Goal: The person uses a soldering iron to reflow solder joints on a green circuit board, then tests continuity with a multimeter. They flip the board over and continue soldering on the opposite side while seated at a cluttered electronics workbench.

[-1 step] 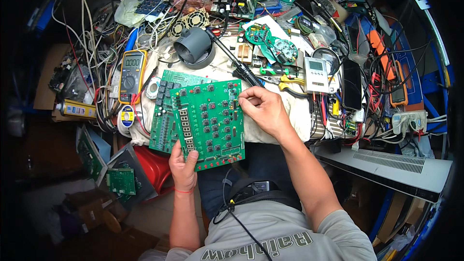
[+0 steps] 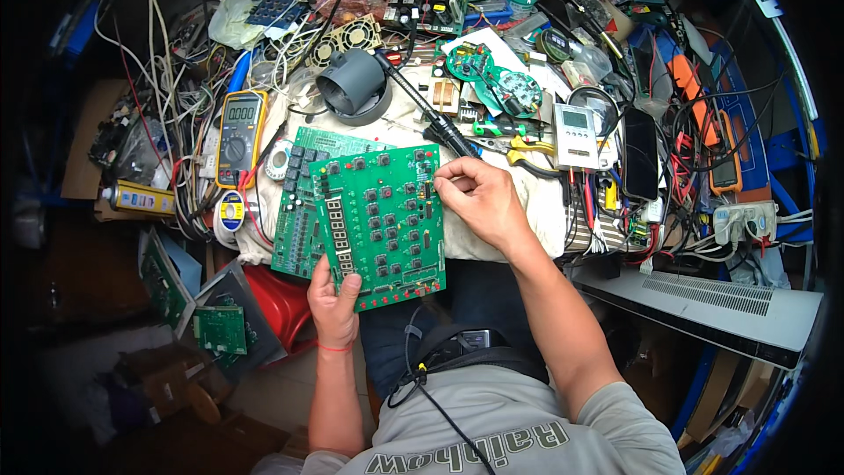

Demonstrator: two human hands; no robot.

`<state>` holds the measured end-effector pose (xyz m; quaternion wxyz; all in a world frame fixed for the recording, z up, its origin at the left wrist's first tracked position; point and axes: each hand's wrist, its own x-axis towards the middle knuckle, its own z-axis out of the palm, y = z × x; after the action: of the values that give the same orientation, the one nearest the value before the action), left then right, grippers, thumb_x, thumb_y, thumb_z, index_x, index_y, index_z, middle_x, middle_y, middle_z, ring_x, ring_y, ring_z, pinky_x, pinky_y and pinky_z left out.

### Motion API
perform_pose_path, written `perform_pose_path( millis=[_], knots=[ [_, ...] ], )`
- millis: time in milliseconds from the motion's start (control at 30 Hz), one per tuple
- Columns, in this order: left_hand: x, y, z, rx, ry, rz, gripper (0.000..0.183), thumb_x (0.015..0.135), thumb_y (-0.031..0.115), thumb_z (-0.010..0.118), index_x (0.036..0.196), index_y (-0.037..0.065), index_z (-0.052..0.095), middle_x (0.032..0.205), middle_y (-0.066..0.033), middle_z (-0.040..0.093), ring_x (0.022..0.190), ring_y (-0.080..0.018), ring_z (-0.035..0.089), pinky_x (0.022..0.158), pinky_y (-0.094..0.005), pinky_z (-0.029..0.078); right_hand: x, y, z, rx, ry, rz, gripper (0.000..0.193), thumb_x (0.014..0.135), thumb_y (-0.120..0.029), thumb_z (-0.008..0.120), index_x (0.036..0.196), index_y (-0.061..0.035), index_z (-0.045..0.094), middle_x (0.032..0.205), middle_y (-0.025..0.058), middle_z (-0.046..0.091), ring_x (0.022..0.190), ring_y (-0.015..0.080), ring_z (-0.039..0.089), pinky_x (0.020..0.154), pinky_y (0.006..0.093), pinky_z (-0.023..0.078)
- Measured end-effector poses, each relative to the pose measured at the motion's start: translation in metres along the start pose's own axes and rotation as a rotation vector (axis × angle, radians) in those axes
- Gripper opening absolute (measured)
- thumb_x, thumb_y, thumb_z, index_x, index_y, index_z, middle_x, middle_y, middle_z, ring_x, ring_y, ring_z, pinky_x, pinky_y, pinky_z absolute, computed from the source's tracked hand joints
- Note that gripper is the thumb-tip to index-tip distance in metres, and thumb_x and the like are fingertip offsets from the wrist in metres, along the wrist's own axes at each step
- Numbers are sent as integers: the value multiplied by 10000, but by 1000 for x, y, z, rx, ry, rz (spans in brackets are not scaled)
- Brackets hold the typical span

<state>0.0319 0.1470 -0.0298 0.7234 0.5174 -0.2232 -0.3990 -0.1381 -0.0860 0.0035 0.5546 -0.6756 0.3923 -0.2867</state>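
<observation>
A green circuit board (image 2: pixel 360 211) with black push buttons, a row of digit displays and small red parts along its near edge is held up above the bench's front edge. My left hand (image 2: pixel 336 303) grips its lower left corner, thumb on the face and fingers behind. At the board's upper right edge my right hand (image 2: pixel 479 202) is closed in a pinch, fingertips on the edge beside some small components. Partly hidden behind it lies a second green circuit board (image 2: pixel 290 233) with black relays, resting on a pale cloth (image 2: pixel 501 229).
Left of the boards stands a yellow multimeter (image 2: pixel 240 136). Beyond them are a grey round nozzle (image 2: pixel 353 86) and a black jointed arm (image 2: pixel 431 110). Yellow-handled pliers (image 2: pixel 532 158), a white meter box (image 2: pixel 576 136) and a black phone (image 2: pixel 640 154) lie to the right. Cables and parts crowd the back.
</observation>
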Motion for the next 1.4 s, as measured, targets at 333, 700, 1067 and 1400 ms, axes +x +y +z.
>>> perform_pose_path(
  millis=[333,700,1067,1400],
  knots=[
    [-7,2,4,193,13,64,558,1038,115,767,1509,-67,529,1284,-70,725,1112,-106,669,1005,-274,514,2,2,2,-48,16,36,173,974,-117,770,1069,28,772,858,59,791,762,80,728,703,242,572],
    [-10,1,2,196,0,71,578,1033,74,763,1530,-75,508,1282,-76,725,1104,-110,671,998,-271,521,2,1,5,-7,40,77,175,928,-130,767,1017,20,782,940,106,791,782,143,756,738,288,591],
    [-10,1,3,215,-17,95,586,1032,94,772,1528,-80,512,1290,-83,722,1107,-115,670,1004,-271,520,3,1,3,74,-4,118,149,951,-110,762,1024,19,766,936,62,776,789,95,726,730,264,581],
    [-6,0,1,170,-12,76,549,1031,87,770,1502,-73,538,1293,-86,722,1128,-119,668,1021,-279,514,14,-7,-15,357,-140,320,403,1026,-151,748,1340,42,584,1019,57,757,905,114,718,783,285,594]
  ],
)
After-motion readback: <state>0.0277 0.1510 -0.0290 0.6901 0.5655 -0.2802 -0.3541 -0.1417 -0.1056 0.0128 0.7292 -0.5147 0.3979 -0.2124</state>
